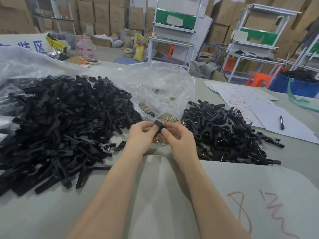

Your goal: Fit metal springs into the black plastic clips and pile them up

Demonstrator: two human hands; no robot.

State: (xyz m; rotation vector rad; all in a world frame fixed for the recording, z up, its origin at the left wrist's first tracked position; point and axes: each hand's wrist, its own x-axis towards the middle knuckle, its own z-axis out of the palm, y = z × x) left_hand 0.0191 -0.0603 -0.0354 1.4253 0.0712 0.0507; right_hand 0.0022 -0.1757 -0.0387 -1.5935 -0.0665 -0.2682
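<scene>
Grey table (155,213), clip piles (57,121), paper sheets (269,116), pen (281,122)

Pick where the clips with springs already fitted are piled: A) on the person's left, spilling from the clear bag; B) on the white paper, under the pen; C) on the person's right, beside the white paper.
C: metal spring legs stick out of the clips in the smaller pile.
</scene>
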